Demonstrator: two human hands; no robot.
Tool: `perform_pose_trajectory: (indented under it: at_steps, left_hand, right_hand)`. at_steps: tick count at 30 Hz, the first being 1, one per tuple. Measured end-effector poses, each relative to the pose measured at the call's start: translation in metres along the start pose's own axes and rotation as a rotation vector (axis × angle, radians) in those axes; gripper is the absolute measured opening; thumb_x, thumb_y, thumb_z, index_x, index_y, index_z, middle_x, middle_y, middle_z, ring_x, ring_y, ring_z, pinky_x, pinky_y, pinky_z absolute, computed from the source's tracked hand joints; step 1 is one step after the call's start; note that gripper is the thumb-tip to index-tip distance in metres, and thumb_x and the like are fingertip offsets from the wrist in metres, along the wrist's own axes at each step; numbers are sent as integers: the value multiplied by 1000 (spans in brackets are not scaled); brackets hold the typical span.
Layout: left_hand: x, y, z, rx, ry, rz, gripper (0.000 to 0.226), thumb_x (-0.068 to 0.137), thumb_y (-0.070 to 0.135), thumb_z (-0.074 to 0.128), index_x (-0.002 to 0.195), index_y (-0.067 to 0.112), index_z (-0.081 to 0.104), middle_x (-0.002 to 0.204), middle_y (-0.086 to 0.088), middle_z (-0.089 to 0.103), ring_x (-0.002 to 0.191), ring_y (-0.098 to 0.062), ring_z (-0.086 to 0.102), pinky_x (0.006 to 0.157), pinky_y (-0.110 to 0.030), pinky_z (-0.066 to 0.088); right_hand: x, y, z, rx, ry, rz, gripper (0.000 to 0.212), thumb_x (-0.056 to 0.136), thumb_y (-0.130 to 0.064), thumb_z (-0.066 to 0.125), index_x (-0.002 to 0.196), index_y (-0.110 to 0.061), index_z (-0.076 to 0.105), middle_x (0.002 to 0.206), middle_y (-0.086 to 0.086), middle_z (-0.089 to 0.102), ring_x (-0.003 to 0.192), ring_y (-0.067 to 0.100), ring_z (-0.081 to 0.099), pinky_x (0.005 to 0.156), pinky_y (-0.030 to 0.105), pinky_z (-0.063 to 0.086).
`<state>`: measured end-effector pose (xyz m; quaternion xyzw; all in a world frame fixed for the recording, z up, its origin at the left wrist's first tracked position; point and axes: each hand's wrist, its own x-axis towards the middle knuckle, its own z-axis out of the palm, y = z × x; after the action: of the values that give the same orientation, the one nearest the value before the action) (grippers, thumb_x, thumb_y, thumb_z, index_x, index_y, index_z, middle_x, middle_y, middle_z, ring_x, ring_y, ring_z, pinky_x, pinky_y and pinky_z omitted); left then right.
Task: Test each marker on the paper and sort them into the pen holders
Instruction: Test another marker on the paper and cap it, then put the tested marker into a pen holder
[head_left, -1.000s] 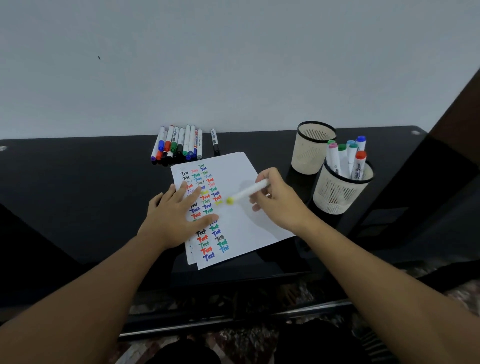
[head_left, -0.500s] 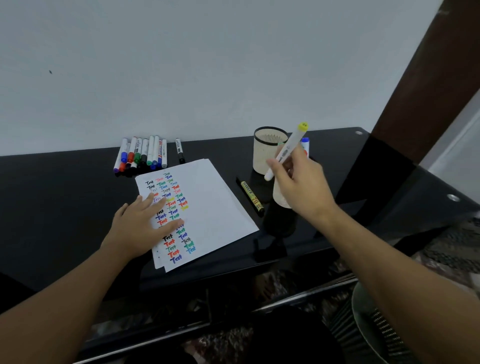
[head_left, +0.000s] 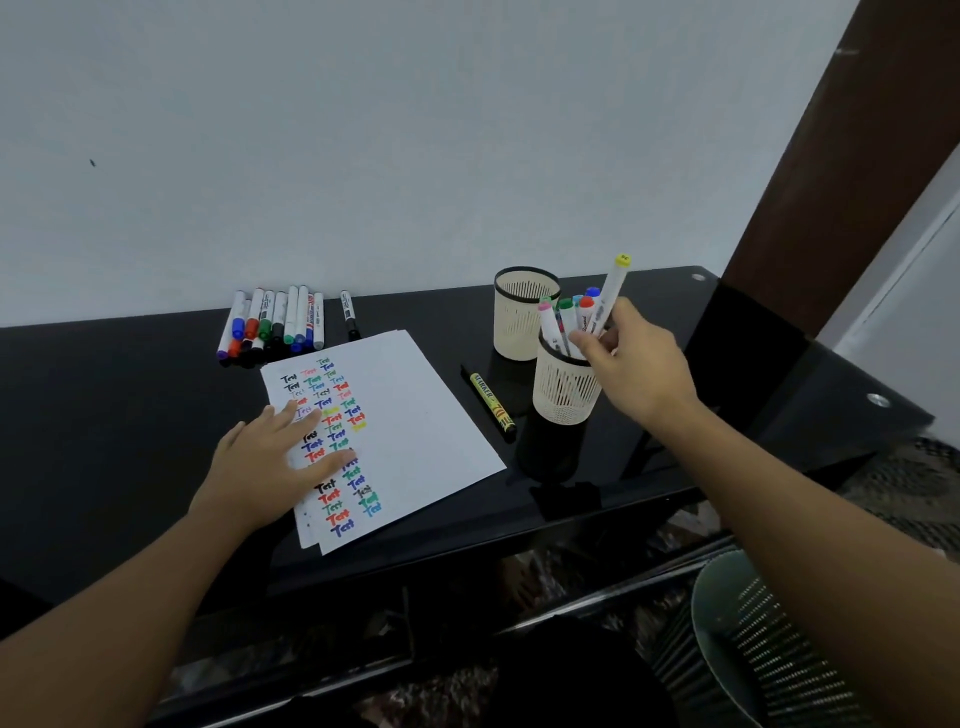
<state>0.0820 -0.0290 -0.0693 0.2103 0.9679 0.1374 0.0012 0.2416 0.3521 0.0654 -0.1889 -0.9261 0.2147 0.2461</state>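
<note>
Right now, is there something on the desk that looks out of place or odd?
One thing: a black and yellow marker lies alone on the black table, between the paper and the near pen holder, apart from the row of markers by the wall. Nothing looks spilled or damaged.

Soft, even light all round, dimmer toward the bottom; the glossy black tabletop (head_left: 130, 395) mirrors the pen holders faintly. Wide-angle bend bows the edges, and the picture is slightly soft throughout.
</note>
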Motion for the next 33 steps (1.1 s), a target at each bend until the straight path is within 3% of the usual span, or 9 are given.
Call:
perform_pose_trajectory:
  at_steps: [4, 8, 12, 18, 23, 28, 33]
  left_hand:
    - [0, 0, 0, -11, 4, 1, 113, 65, 105, 22, 156, 38, 34, 167, 6, 20, 155, -18, 14, 125, -48, 9]
    - [0, -1, 1, -7, 9, 3, 113, 65, 104, 21, 156, 38, 34, 167, 6, 20, 155, -18, 15, 125, -49, 9]
    - [0, 0, 0, -18, 16, 2, 113, 65, 104, 22, 155, 38, 35, 167, 6, 21, 155, -18, 15, 125, -49, 10]
    - [-1, 1, -2, -62, 31, -6, 111, 66, 103, 28, 153, 36, 40, 165, 6, 25, 154, -19, 18, 125, -50, 12]
    - [-3, 4, -4, -100, 38, -21, 94, 78, 88, 45, 152, 31, 43, 165, 4, 27, 154, -20, 19, 125, -49, 13]
    - [-4, 4, -5, -122, 45, -24, 90, 80, 84, 48, 152, 30, 45, 164, 2, 30, 153, -21, 23, 124, -49, 15]
    - [-3, 3, -6, -100, 52, -19, 88, 81, 83, 48, 150, 29, 47, 163, 1, 32, 152, -23, 26, 123, -49, 18]
  right_hand:
    - [1, 2, 1, 66, 19, 21, 28, 102, -54, 53, 108, -27, 57, 78, -8, 63, 74, 12, 63, 62, 35, 51]
    - [4, 5, 7, 49, 0, 49, 26, 98, -53, 61, 103, -28, 66, 82, -11, 62, 76, 7, 61, 58, 28, 45]
    - [7, 10, 11, -46, -53, 75, 38, 97, -56, 61, 114, -25, 74, 89, -11, 63, 73, 3, 55, 56, 23, 36]
    - [-5, -3, 8, 65, 68, 49, 48, 93, -59, 65, 128, -26, 61, 91, -10, 59, 80, 8, 58, 61, 28, 46]
    - [-12, -26, 20, 105, 141, -35, 38, 96, -55, 64, 118, -26, 52, 72, -10, 53, 71, 14, 60, 61, 34, 47]
    - [2, -27, 24, 125, 190, 71, 42, 98, -59, 59, 123, -25, 54, 85, -12, 55, 84, 15, 59, 65, 32, 44]
    - [5, -17, 26, 6, 159, 52, 20, 103, -43, 54, 100, -27, 65, 91, -7, 60, 84, 15, 61, 56, 27, 38]
